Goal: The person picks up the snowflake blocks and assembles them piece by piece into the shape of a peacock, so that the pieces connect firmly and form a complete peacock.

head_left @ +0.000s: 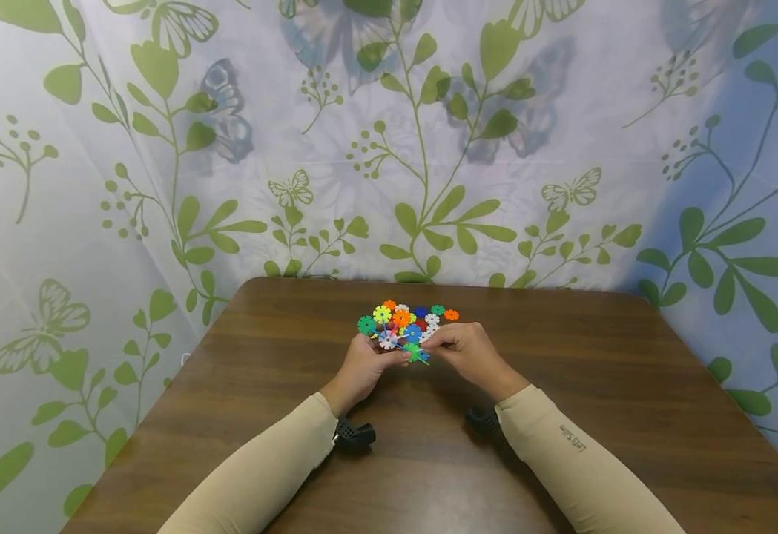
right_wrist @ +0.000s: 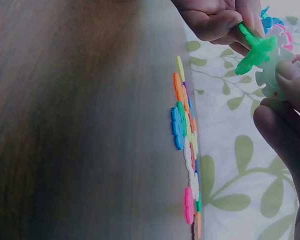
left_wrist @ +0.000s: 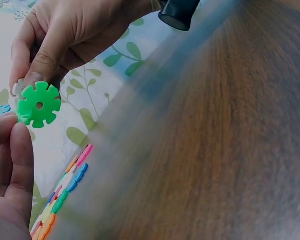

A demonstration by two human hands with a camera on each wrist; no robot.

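Observation:
My left hand holds a cluster of joined, notched plastic discs above the table, its thumb and fingers pinching a green disc. White, blue and pink pieces belong to that cluster too. Across from it, my right hand pinches a white notched disc between thumb and fingers. In the right wrist view the white disc meets the green one; whether their slots are locked together I cannot tell. Seen from the left wrist, the green disc faces the camera and mostly covers the white disc.
Loose notched discs in several colours lie flat on the brown table behind my hands, including an orange disc and a pink disc. A leaf-patterned cloth hangs behind the table's far edge. Dark wrist cameras sit under my sleeves.

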